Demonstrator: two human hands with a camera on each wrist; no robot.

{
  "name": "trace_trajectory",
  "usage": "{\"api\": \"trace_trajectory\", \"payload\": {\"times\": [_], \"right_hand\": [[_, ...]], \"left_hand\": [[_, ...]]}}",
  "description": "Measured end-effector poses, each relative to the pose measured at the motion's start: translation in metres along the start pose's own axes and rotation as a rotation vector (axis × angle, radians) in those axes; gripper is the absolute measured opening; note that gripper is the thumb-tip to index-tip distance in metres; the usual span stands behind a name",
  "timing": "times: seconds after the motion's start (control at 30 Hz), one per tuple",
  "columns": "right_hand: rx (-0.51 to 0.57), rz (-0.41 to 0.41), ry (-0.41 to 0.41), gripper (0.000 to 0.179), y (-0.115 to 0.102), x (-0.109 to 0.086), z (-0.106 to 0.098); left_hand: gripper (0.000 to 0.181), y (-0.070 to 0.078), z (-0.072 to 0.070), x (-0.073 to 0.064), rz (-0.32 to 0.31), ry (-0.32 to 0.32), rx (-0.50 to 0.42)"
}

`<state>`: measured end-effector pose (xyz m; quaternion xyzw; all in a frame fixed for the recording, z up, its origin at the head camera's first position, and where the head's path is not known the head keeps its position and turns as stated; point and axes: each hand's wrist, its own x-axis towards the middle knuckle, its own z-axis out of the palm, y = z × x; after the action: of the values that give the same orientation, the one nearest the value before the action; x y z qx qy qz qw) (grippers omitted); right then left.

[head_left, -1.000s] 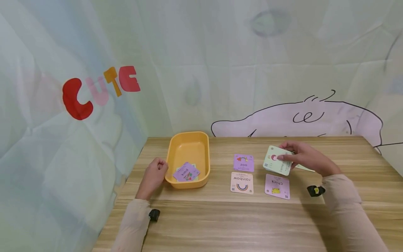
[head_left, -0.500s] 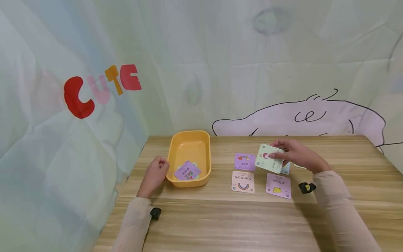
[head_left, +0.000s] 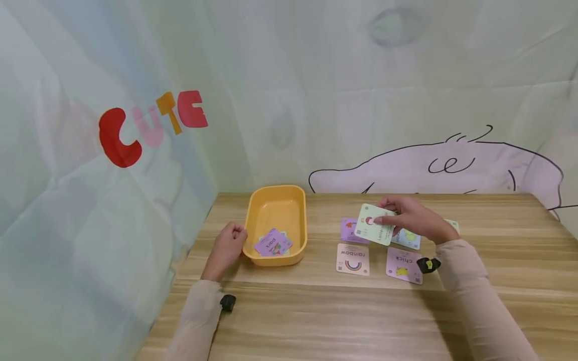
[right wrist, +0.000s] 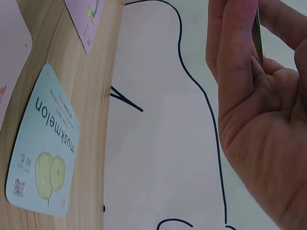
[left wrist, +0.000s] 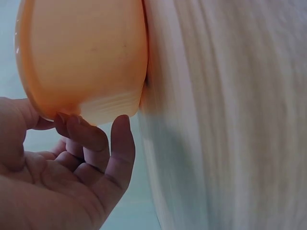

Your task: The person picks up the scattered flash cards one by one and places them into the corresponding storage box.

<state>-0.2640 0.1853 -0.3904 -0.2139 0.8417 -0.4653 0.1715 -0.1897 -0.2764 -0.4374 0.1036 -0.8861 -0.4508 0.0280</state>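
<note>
My right hand [head_left: 413, 216] pinches a pale green picture card [head_left: 373, 226] with a red lantern on it, held above the table and overlapping the purple "zoo" card [head_left: 348, 229]. In the right wrist view that card is seen edge-on between the fingers. Below the hand lies a blue "muskmelon" card [right wrist: 45, 148], partly hidden in the head view. The left hand [head_left: 227, 248] grips the near-left rim of a yellow plastic bin [head_left: 275, 209], thumb and fingers at its edge in the left wrist view. Inside the bin, a purple "park" card [head_left: 273, 242] lies over a greenish one.
A "rainbow" card [head_left: 352, 259] and a "chick" card [head_left: 404, 265] lie in the nearer row. Another pale green card [head_left: 453, 225] shows behind the right wrist. The wooden table [head_left: 316, 321] ends at a printed curtain [head_left: 271, 75] behind and to the left.
The right hand has carried the lantern card leftward, off the muskmelon card and over the zoo card. The left hand stays at the bin's rim. The head view has shifted slightly.
</note>
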Motion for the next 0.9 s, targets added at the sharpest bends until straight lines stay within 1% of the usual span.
{"api": "trace_trajectory", "payload": {"times": [0.13,0.33,0.47,0.7,0.9], "right_hand": [[0.002,-0.005,0.006,0.043,-0.003,0.005,0.005],[0.036,-0.025,0.013,0.04,-0.008,0.014,0.015],[0.039,-0.039,0.013,0.039,-0.012,0.02,0.021],[0.073,-0.046,-0.005,0.038,-0.019,0.029,0.033],[0.064,-0.065,-0.011,0.037,-0.025,0.035,0.042]], "left_hand": [[0.019,0.001,0.0,0.001,-0.002,0.002,-0.004],[0.019,0.002,-0.001,0.0,0.0,0.0,0.004],[0.019,0.002,-0.001,0.0,-0.006,-0.005,0.005],[0.02,0.002,0.001,0.001,-0.014,-0.002,0.003],[0.02,0.001,0.0,0.002,-0.007,-0.003,0.014]]}}
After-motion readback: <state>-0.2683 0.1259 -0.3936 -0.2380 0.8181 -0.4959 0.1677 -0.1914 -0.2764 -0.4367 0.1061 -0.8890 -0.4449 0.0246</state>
